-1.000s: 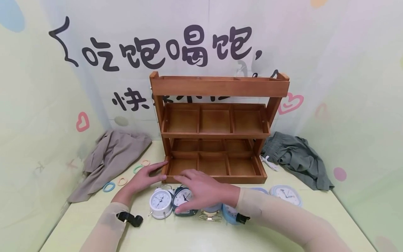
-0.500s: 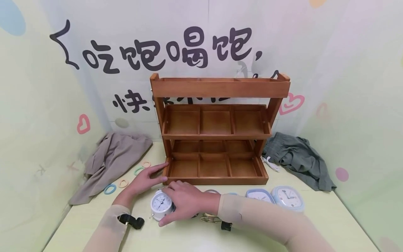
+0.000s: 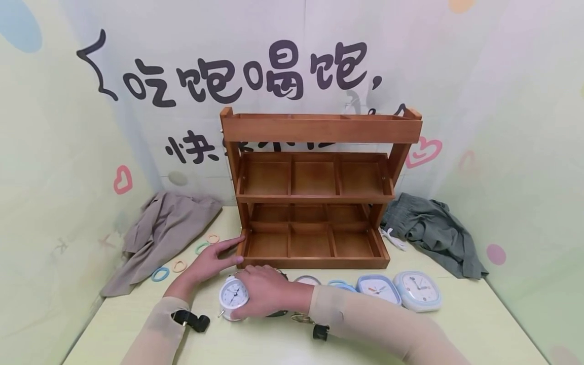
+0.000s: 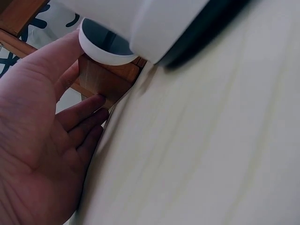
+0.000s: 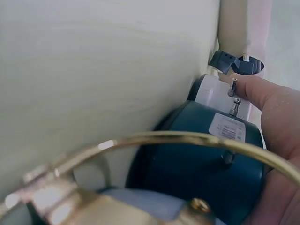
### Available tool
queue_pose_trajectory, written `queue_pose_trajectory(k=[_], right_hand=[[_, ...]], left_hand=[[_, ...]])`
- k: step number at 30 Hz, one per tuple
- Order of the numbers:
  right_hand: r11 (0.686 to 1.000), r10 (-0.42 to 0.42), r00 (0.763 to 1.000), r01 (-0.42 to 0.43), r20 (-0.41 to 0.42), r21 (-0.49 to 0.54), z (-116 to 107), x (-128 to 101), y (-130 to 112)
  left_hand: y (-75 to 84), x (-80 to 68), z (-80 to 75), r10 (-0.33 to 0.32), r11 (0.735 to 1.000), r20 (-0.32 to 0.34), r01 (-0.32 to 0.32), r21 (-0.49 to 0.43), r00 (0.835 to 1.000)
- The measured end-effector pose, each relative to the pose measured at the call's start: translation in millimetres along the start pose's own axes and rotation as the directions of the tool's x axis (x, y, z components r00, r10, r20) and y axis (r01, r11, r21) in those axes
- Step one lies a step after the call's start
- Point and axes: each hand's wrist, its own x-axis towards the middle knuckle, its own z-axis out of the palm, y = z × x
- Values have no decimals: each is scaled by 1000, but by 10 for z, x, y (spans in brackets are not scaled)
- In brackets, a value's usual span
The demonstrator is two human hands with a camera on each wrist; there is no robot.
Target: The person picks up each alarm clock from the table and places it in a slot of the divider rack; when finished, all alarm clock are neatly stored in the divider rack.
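My right hand [image 3: 262,293] grips the white twin-bell alarm clock [image 3: 233,292], which stands on the table in front of the shelf's left end. In the right wrist view the thumb lies on the white clock [image 5: 213,93], beside a dark teal clock [image 5: 201,164] with a barcode label. That teal clock is mostly hidden behind the hand in the head view. My left hand [image 3: 207,261] rests with extended fingers against the lower left side of the brown wooden shelf [image 3: 315,263]. Close to it, the left wrist view shows the white clock's body [image 4: 161,28].
Right of my hand stand a gold-coloured clock [image 5: 108,211], a blue clock [image 3: 342,285], a blue-rimmed square clock [image 3: 377,290] and a pale blue one [image 3: 417,290]. Hair ties [image 3: 160,274] and a taupe cloth [image 3: 166,228] lie left, a dark grey garment [image 3: 431,233] right.
My right hand has moved left over the row of clocks and closed on the white alarm clock. The left hand has stayed at the shelf's side.
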Motion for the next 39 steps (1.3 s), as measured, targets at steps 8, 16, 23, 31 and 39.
queue_pose_trajectory(k=[8,16,23,31,39], right_hand=[[994,-88,995,92,-51,65,-21,-38,42],[974,-163,965,191,-206,119,-510,-185,183],[998,-52,962,60,-269,23,-832,14,661],[997,41,983,-53,-178,-63,-807,354,1098],[990,-21,997,10,-71,-142,-663,507,1261]], left_hand=[[20,5,11,2,1000,2,-2,5,1000],[-34,35,3,24,998,-11,-25,-64,1000],[-31,11,16,-42,997,-36,40,-64,998],[-32,-17,41,-27,998,-40,25,-53,999],[-1,-10,40,-31,999,-39,30,-34,999]])
